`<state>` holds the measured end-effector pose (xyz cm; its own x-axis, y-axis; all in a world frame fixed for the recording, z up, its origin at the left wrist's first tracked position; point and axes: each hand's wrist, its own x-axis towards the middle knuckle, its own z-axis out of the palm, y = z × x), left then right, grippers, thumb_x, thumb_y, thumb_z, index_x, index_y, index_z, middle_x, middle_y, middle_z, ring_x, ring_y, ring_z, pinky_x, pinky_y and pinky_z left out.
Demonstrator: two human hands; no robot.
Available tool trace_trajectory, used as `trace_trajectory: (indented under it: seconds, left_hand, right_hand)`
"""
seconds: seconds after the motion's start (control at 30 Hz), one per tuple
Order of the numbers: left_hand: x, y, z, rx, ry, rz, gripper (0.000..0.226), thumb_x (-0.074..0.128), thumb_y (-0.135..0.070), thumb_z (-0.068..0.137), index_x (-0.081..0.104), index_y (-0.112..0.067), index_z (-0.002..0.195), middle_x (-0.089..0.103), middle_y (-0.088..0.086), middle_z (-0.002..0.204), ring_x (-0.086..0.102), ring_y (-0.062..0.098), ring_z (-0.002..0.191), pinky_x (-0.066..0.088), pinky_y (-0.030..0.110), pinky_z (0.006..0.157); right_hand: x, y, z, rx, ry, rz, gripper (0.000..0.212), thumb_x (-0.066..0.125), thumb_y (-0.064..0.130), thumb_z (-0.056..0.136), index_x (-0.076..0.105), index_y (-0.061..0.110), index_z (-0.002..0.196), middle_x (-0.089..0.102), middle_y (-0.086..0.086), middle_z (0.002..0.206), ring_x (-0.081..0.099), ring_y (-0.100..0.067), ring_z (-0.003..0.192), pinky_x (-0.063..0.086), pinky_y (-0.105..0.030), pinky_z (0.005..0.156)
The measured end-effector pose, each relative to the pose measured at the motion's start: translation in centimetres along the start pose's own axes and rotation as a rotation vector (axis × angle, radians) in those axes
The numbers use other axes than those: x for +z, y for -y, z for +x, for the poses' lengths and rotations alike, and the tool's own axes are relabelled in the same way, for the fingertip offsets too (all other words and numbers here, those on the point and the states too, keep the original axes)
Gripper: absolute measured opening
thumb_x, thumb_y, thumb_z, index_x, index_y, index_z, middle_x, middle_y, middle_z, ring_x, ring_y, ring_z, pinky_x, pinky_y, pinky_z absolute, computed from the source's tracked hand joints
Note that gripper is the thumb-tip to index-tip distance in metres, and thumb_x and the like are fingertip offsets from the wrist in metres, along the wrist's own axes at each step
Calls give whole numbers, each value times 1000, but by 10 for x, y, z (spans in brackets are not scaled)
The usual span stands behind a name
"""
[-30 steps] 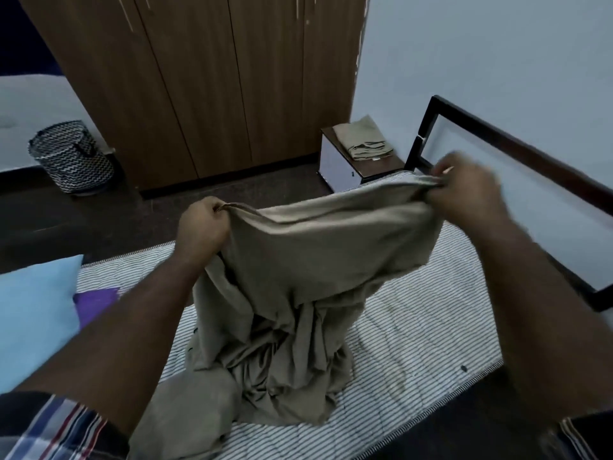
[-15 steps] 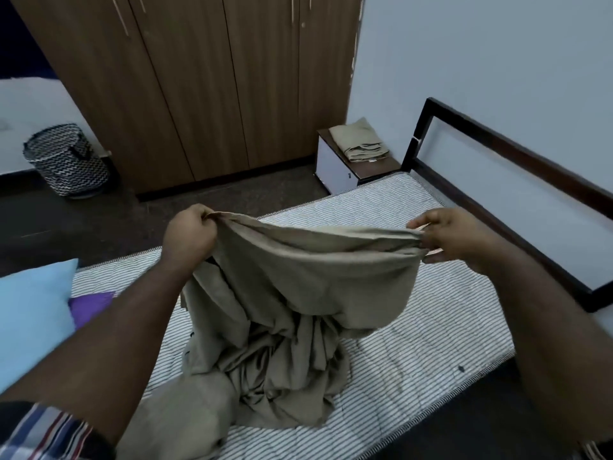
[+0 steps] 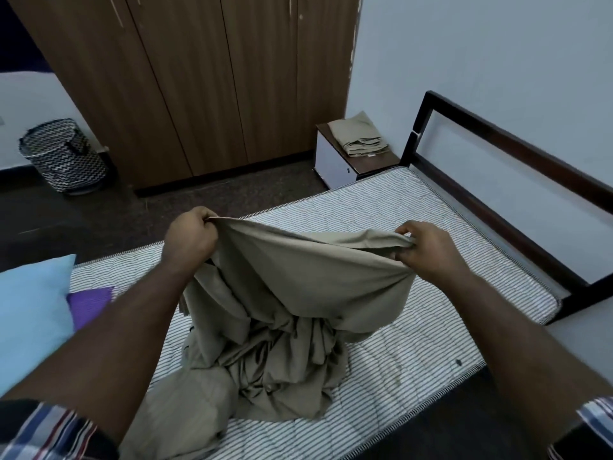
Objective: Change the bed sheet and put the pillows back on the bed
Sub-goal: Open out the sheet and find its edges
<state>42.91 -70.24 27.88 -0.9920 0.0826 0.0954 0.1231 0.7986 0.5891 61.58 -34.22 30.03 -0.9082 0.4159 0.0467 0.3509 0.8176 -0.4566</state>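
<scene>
Nearest, two plaid sleeves (image 3: 49,429) frame the bare forearms; below and between the hands the beige sheet (image 3: 292,310) hangs in a bunched heap onto the striped mattress (image 3: 431,327), its loose tail trailing back under the left arm. The left hand (image 3: 189,240) is fisted round the sheet's upper edge; the right hand (image 3: 428,250) pinches the same edge, fingers curled into the cloth, and the hem stretches taut between them. Left of the left arm lie a light blue pillow (image 3: 30,323) and a purple cloth (image 3: 89,303). Beyond the right hand runs the dark bed frame (image 3: 497,127); past it a bedside table (image 3: 345,161) bears folded beige linen (image 3: 360,136); farther left stand the wooden wardrobe (image 3: 199,84) and a zigzag laundry basket (image 3: 63,156).
</scene>
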Motion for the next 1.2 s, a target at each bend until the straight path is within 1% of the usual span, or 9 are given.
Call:
trace_trajectory:
  seconds: [0.27,0.37,0.47,0.57,0.7,0.8,0.9,1.03,1.2]
  left_hand:
    - [-6,18,-3,-48,9,23,26,46,-12,88,65,-26,99,70,5,95,66,29,83,57,40,77]
    - [-1,22,-4,-40,-4,55,28,48,-10,88,68,-20,105,70,9,101,65,33,93,50,36,77]
    - [3,23,-3,-36,-17,84,29,49,-10,89,69,-17,109,70,14,106,64,37,101,45,36,76]
    - [4,23,-3,-35,-10,89,30,48,-11,88,69,-20,108,70,14,106,64,37,99,46,36,76]
    - [8,22,-4,-13,12,94,30,46,-14,87,69,-24,105,69,11,103,66,34,90,53,38,76]
    - [11,25,-5,-15,27,126,30,47,-17,88,68,-25,108,69,11,105,66,34,92,53,39,78]
    - [15,26,-7,6,40,150,29,48,-15,90,69,-23,108,68,11,107,64,35,95,51,38,77]
    - [17,29,-7,16,40,178,28,48,-15,91,68,-23,109,67,12,108,64,35,95,52,40,77]
    - [17,31,-7,25,39,192,27,48,-15,91,68,-23,107,67,13,108,64,37,96,50,40,77]
  right_hand:
    - [-12,-3,-1,-128,-137,79,19,69,14,80,64,24,96,63,3,82,58,-20,74,42,-31,68]
    - [-23,-3,6,-146,-170,41,20,73,9,75,67,21,90,60,2,82,56,-17,78,39,-29,66]
    - [-29,4,9,-81,39,59,28,73,5,72,67,28,85,63,5,83,56,-12,76,40,-24,61]
    - [-34,8,3,-56,282,332,34,73,-6,71,72,24,88,68,-2,84,61,-16,71,49,-33,63]
    - [-36,3,-1,-89,324,517,33,65,-11,82,72,16,100,70,-15,91,65,-21,77,53,-37,69]
    - [-31,-6,0,-32,175,445,33,55,-3,89,70,23,102,67,-8,76,63,-20,68,53,-34,60]
    - [-27,-10,-4,-2,80,292,28,49,6,93,65,26,104,67,-1,79,67,-21,69,56,-36,59]
    - [-29,-9,-11,-225,27,-71,19,64,9,85,69,24,95,60,5,93,58,-19,88,45,-34,71]
    - [-50,5,-15,-180,142,-46,19,68,9,86,67,27,90,64,15,87,59,-5,78,39,-22,60]
